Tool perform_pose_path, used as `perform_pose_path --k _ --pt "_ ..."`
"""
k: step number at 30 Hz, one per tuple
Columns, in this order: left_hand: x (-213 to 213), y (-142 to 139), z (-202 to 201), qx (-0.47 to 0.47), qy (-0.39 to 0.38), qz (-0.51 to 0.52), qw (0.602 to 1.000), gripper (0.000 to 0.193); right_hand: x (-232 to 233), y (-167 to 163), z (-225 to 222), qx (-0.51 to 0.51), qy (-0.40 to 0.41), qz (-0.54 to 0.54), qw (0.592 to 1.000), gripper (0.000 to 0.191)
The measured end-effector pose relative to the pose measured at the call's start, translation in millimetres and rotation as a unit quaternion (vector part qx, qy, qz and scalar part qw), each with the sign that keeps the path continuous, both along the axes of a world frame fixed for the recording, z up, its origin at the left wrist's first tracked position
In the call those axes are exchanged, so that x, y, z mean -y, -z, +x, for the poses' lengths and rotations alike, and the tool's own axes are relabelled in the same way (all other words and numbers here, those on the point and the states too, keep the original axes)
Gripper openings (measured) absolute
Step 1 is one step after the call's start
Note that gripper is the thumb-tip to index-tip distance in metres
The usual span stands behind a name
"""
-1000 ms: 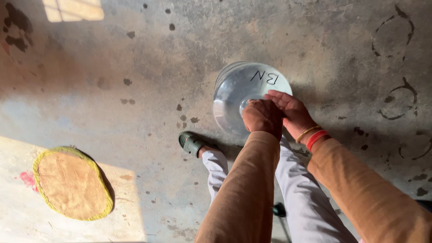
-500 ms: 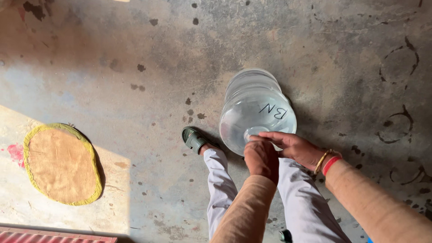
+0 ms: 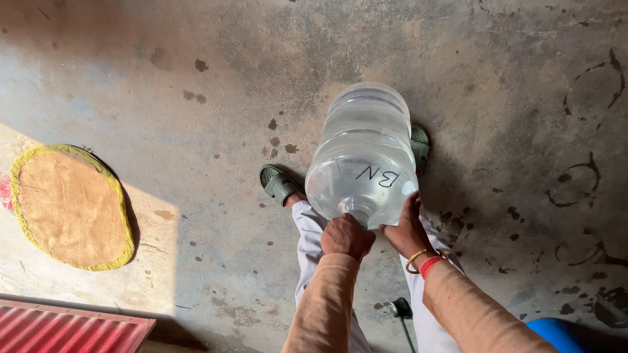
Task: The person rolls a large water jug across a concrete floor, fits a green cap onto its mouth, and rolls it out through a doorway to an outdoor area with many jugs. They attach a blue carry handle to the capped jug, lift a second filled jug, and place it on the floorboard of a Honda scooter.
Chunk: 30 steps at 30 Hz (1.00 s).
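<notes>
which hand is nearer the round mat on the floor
Left. The left hand grips the neck of the water jug, on the side toward the mat; the right hand holds the jug's shoulder, farther away.

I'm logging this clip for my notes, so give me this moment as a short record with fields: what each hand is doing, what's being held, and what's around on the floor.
left hand: clasped over the neck of the jug
right hand: pressed on the jug's shoulder
jug: large clear water jug, tilted, handwritten mark on it
feet: green sandal to the jug's left, another partly hidden behind it
floor: stained concrete
nearby: round mat with yellow edge, red corrugated sheet
</notes>
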<state>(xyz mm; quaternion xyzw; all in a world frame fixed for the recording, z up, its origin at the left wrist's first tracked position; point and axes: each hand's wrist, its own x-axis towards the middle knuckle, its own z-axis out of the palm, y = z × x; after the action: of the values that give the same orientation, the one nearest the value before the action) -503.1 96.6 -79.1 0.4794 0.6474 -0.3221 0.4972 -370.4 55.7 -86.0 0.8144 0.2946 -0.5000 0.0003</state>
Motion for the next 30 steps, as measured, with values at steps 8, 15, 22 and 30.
perform_pose_path --k 8,15,22,30 --pt "-40.7 -1.2 -12.5 0.109 -0.306 -0.067 0.944 0.057 -77.1 -15.4 -2.7 -0.027 -0.144 0.096 0.985 0.102" --pt "-125.4 -5.6 -63.5 0.147 -0.536 -0.168 0.814 0.04 -149.7 -25.2 -11.2 -0.077 -0.352 0.175 0.916 0.074" --pt "-129.7 -15.4 -39.7 0.364 -0.829 -0.131 0.404 0.044 -145.9 -44.3 -33.0 -0.153 -0.258 0.252 0.92 0.09" --pt "-178.7 -29.0 -89.0 0.407 -0.861 -0.155 0.262 0.054 -134.4 -52.8 -45.4 -0.175 -0.25 0.244 0.921 0.08"
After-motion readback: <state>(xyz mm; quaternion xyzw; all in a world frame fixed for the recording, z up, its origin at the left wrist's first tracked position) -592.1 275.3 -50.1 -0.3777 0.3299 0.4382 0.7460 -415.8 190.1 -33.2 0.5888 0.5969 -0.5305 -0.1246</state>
